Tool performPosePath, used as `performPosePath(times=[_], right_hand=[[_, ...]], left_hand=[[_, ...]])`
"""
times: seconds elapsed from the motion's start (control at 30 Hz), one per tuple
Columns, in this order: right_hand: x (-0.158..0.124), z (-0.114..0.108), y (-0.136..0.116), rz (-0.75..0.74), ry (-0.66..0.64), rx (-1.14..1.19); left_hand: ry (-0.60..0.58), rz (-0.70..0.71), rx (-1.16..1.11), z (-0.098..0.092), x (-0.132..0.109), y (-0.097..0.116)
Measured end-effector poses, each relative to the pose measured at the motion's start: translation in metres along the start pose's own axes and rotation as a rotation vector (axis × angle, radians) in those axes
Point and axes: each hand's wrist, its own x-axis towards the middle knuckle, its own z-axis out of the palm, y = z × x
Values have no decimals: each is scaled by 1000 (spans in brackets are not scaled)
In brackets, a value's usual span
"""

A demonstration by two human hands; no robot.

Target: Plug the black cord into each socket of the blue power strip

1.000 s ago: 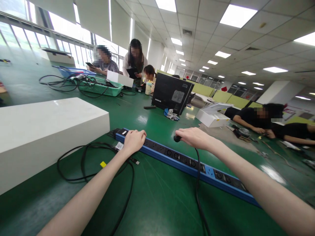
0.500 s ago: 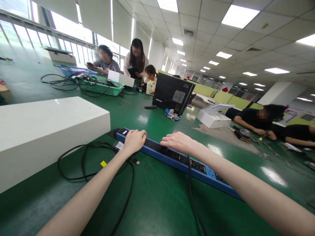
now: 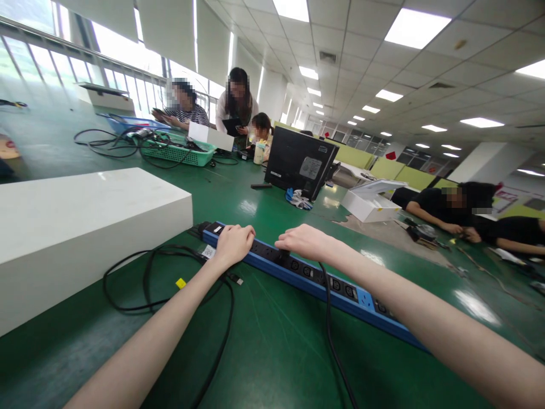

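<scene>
A long blue-and-black power strip [image 3: 306, 287] lies slantwise across the green table. My left hand [image 3: 235, 243] is closed over it near its far left end, fingers wrapped on the top. Over the middle of the strip, my right hand [image 3: 305, 240] grips a black plug [image 3: 283, 257] from above. Most of the plug is hidden under the fingers, and I cannot tell how deep it sits in the socket. A black cord [image 3: 330, 324] runs from beneath my right hand down to the bottom edge.
To the left are a white box [image 3: 93, 218] and a loose black cable [image 3: 147, 278]. Farther back stand a green basket [image 3: 179, 150] of cables and a black computer case [image 3: 298, 162] with gloves [image 3: 298, 199] beside it. Several people sit or stand around the table.
My right hand has risen slightly and shifted a little left, and more of the plug shows beneath it. My left hand stays on the strip.
</scene>
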Motion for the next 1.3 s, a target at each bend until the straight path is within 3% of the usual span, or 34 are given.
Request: performPosePath(times=[0.77,1.3], right_hand=[[0,4,-14,-142,32,-171],[3,22,-15,-213,94,-223]], left_hand=[[5,-6,-1,0,-1,1],[16,7,-17,1,-1,-1]])
